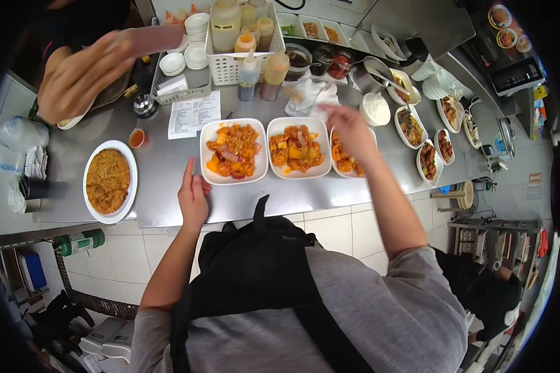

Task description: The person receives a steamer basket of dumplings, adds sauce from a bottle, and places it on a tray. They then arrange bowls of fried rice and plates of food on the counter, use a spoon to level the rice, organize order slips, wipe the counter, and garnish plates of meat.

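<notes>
On the steel counter [168,198]: three square plates in one row, each heaped with orange-red food. They are the left plate [249,179], the middle plate [298,176] and the right plate [345,174].
Left hand [193,198]: flat and unclenched, fingers together and stretched forward, holding nothing. It lies at the counter's near edge, just beside the lower-left corner of the left plate. Contact with the plate cannot be resolved.
Right hand [350,129]: over the right plate, hiding its upper part. It is motion-blurred, so I cannot tell whether the fingers are spread or pinched on something.
Round plate [134,180]: one, filled with brown food, far left, well apart from the square plates.
Sauce cup [136,137]: one, small, orange-red contents, between the round plate and the paper slip.
Paper slip [194,114]: one, printed, lying behind the left plate.
Squeeze bottles: two stand free in front of the white basket [230,68], one dark [249,78] and one brownish [274,73]. More stand inside the basket, count unclear.
Rice bowl [376,119]: one, white contents, just right of the right hand.
Side dishes [397,124]: at least four, oblong, dark food, to the right of the rice bowl.
Other person's hand [81,78]: one, upper left, above the counter, gripping a blurred pinkish object [152,38].
</notes>
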`<state>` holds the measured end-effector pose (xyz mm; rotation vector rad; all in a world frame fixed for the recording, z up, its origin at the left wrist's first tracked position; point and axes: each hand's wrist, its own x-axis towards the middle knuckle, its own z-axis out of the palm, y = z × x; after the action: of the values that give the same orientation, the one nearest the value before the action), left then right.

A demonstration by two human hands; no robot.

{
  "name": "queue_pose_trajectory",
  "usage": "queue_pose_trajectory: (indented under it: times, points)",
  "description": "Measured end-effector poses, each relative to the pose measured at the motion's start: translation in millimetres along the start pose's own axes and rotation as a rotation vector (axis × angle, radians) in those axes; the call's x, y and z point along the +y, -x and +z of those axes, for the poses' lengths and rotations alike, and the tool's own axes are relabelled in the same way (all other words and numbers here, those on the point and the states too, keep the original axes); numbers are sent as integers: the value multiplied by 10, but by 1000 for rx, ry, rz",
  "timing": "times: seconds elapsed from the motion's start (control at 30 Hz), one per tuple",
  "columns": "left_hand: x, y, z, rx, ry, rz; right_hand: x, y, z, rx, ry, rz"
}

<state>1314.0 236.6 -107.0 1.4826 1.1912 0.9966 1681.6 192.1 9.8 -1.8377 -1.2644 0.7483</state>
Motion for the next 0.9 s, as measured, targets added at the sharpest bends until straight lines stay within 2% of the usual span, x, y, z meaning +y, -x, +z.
queue_pose_trajectory:
  times: [0.03,0.07,0.13,0.2,0.23,0.3,0.33,0.4,0.43,0.47,0.53,0.63,0.73,0.8,0.87,0.9]
  points:
    - [31,1,21,39,-29,-14,-107,-236,-224,114,-199,-108]
    - [36,4,37,51,-27,-13,42,-611,-563,238,247,-278]
    - [23,20,53,65,-152,-17,51,-1248,-1006,408,601,-163]
    - [35,32,85,102,-158,-6,353,-1957,-1254,538,892,-267]
    - [54,36,100,126,-158,-10,420,-2274,-1295,526,888,-288]
    - [95,32,130,158,-175,-18,417,-2675,-1271,308,1183,-12]
    - [110,40,149,172,-180,-27,494,-2757,-1231,295,1180,-25]
    - [151,26,173,184,-207,-63,407,-2625,-1125,571,1220,-431]
    - [146,26,181,196,-209,-53,303,-2563,-1159,466,1156,-337]
    - [126,18,185,199,-214,-54,245,-2471,-1172,464,1150,-339]
    - [90,27,179,205,-219,-24,212,-2261,-1169,121,1318,68]
    - [143,21,200,198,-240,-38,734,-2325,-1153,64,1307,43]
    - [94,23,188,194,-260,-6,821,-2321,-1217,46,1227,-6]
    - [91,26,186,188,-262,0,929,-2303,-1412,184,1091,-174]
    - [91,22,170,180,-264,4,1050,-2253,-1585,188,1000,-138]
    - [89,26,166,174,-252,4,1123,-2234,-1635,260,926,-136]
